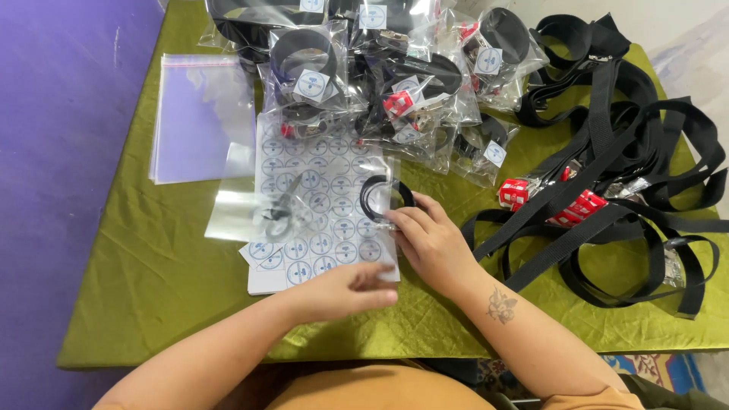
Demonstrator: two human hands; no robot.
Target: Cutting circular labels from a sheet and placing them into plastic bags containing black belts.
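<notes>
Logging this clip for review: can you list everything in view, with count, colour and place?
table cloth: one, olive green, covers the table
sticker sheet: one, white with round blue stickers, centre
clear bags: a stack, transparent, left of the sheet
packed bags: a pile, count unclear, clear with black straps inside, top centre
loose straps: a tangle, black with red tags, right
rolled strap: one, black, bagged, on the sheet
left hand: at the sheet's lower edge
right hand: touching the bagged rolled strap

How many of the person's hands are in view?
2: the left hand over the sticker sheet's near edge; the right hand at a clear bag holding a coiled black strap.
</notes>
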